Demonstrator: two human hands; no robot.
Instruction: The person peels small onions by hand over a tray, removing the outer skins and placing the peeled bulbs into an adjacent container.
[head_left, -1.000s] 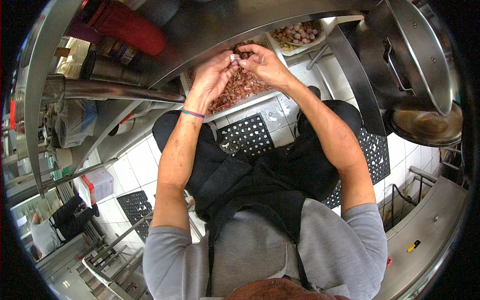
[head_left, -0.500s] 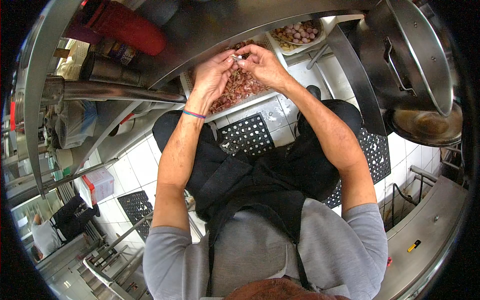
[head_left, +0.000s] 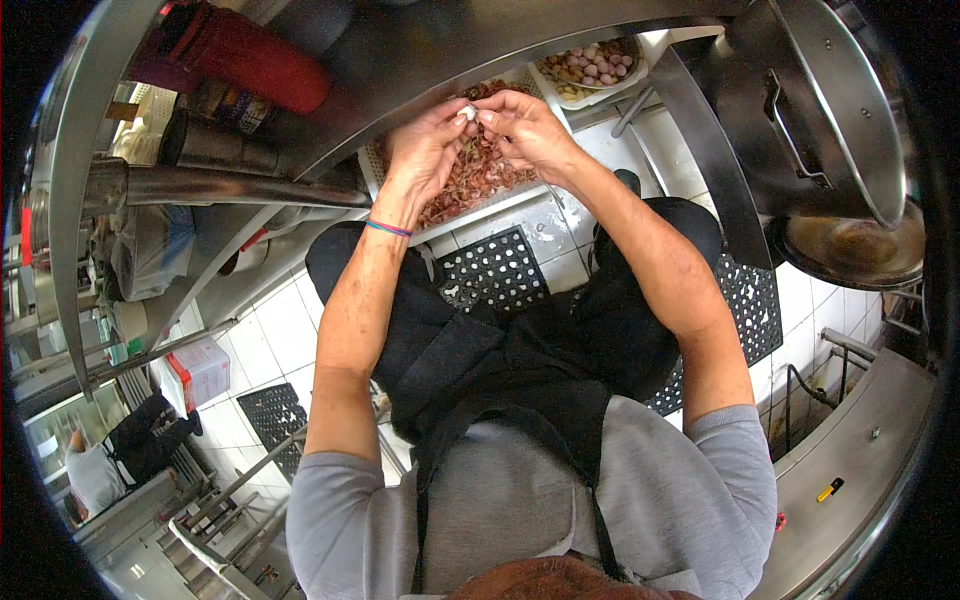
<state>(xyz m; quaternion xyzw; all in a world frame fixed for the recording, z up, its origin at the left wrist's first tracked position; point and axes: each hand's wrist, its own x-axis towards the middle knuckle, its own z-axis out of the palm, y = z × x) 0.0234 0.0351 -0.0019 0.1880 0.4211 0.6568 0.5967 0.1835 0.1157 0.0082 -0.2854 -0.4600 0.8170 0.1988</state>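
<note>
A small whitish clove [head_left: 467, 112], which looks like garlic, is between my two hands' fingertips. My left hand [head_left: 425, 152] pinches it with thumb and forefinger, palm partly turned up. From the other side my right hand [head_left: 535, 138] has its thumb and forefinger closed at the clove's edge. Below both hands is a white bin [head_left: 530, 192] holding a heap of reddish-brown papery skins [head_left: 485, 175]. Just beyond my right hand, a bowl [head_left: 641, 64] holds pinkish round bulbs [head_left: 603, 67], with paler yellowish pieces in a white container [head_left: 572, 96] underneath.
A steel counter edge [head_left: 440, 88] overhangs the bin. To the right stand a large steel pot [head_left: 800, 110] and a round pan [head_left: 860, 250]. Black perforated mats [head_left: 495, 265] cover parts of the tiled floor. At far left another person [head_left: 100, 475] is near a cardboard box [head_left: 195, 375].
The whitish clove now shows more fully between my fingertips. My right fingers have shifted slightly around it; my left hand stays almost in place.
</note>
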